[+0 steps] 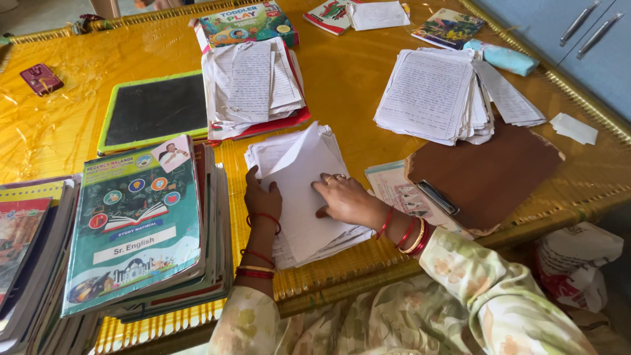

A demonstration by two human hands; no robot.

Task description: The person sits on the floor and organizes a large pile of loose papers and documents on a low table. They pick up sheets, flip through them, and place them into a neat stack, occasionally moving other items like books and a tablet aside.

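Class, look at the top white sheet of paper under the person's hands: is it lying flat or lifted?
Partly lifted: the top white sheet of paper rises in a peak above its stack, with the left hand at its edge.

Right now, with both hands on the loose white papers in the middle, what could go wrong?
1. The paper stack under the left hand and right hand is uneven and reaches the table edge; sheets could slide off.
2. The top sheet is lifted and bent; it may crease.
3. The book pile close beside the left wrist overhangs the edge; an elbow bump might tip it.
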